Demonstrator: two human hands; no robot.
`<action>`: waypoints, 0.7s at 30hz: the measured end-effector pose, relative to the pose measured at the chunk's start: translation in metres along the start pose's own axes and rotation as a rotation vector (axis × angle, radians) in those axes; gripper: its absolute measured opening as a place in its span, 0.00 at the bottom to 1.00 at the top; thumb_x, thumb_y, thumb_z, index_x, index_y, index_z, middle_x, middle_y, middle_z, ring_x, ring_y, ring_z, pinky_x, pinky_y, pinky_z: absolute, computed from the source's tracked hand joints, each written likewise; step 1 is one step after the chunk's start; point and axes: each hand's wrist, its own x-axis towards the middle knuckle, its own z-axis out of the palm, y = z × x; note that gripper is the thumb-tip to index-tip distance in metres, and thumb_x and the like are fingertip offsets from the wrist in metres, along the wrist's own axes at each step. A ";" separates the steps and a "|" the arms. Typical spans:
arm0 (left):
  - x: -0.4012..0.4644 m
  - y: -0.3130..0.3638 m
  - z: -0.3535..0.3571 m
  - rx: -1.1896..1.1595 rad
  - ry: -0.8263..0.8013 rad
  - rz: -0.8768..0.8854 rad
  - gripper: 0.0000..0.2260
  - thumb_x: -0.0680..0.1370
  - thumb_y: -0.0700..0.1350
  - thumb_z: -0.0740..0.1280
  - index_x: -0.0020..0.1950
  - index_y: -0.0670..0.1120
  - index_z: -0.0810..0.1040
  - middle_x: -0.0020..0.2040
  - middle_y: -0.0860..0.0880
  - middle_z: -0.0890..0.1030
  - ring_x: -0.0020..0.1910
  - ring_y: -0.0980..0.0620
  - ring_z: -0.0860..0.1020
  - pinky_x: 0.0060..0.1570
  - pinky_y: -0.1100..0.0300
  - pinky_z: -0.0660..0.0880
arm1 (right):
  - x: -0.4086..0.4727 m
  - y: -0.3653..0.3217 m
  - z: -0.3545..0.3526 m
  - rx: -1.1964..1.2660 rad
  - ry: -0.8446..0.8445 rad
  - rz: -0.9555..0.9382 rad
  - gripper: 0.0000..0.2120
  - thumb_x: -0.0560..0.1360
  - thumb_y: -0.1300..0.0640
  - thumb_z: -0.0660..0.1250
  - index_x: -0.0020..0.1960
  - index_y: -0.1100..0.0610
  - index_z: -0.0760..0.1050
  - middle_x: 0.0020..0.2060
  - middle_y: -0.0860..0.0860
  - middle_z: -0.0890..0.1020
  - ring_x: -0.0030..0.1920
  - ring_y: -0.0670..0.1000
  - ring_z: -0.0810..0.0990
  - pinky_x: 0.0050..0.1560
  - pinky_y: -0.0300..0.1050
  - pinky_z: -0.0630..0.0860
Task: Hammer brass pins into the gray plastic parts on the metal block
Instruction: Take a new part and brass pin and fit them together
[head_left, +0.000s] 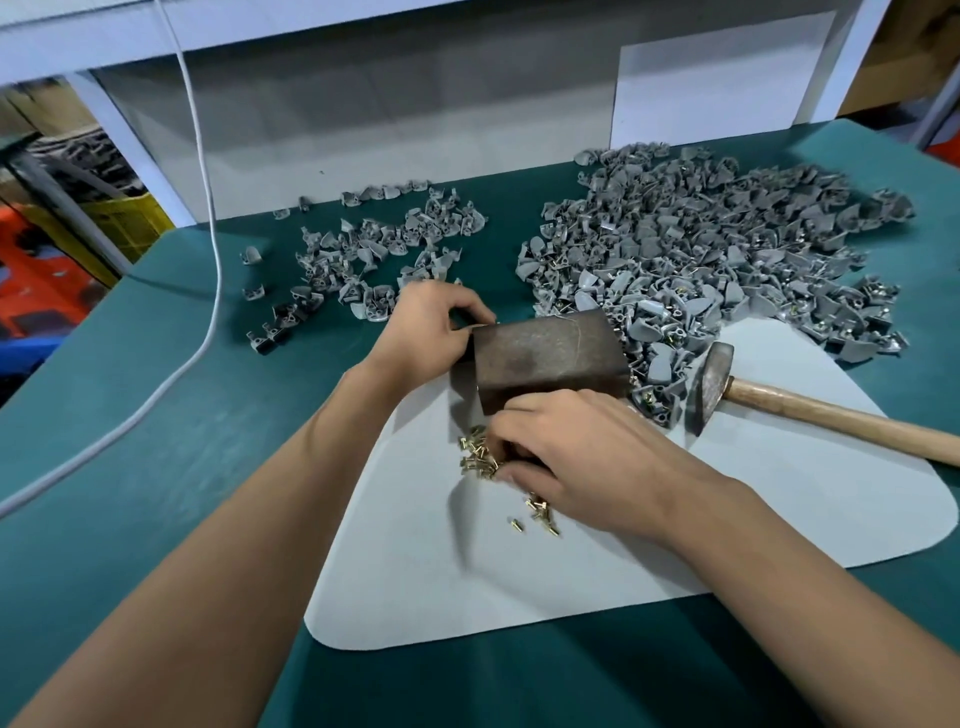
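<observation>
With the hammer (779, 410) idle, the right hand (582, 457) pinched pins (475, 457); the left hand (431, 332) gripped the block (545, 358), many parts (701, 249) remaining.

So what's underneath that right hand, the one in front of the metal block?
Loose brass pins lie scattered on the pale mat, spilling out around the right hand. Whether its fingers already pinch a pin is hidden by the hand itself.
</observation>
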 end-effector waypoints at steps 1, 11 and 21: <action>0.000 0.000 0.000 -0.020 0.013 -0.021 0.09 0.73 0.31 0.72 0.46 0.43 0.88 0.44 0.50 0.87 0.46 0.55 0.83 0.49 0.58 0.80 | 0.000 0.000 0.000 0.002 -0.005 0.010 0.04 0.81 0.48 0.63 0.52 0.47 0.74 0.48 0.43 0.77 0.46 0.53 0.80 0.46 0.53 0.77; 0.015 0.016 0.008 -0.346 0.096 -0.211 0.01 0.75 0.37 0.76 0.44 0.41 0.87 0.41 0.45 0.87 0.43 0.47 0.86 0.52 0.47 0.84 | 0.000 0.000 0.001 0.104 0.080 0.059 0.08 0.83 0.45 0.62 0.52 0.50 0.73 0.49 0.44 0.77 0.48 0.51 0.78 0.48 0.51 0.75; 0.000 0.000 -0.001 0.226 0.351 -0.218 0.07 0.77 0.42 0.73 0.53 0.45 0.87 0.52 0.47 0.87 0.52 0.47 0.83 0.62 0.57 0.70 | -0.001 0.003 0.003 0.332 0.228 0.068 0.06 0.81 0.52 0.69 0.51 0.55 0.77 0.44 0.46 0.80 0.45 0.48 0.78 0.48 0.50 0.77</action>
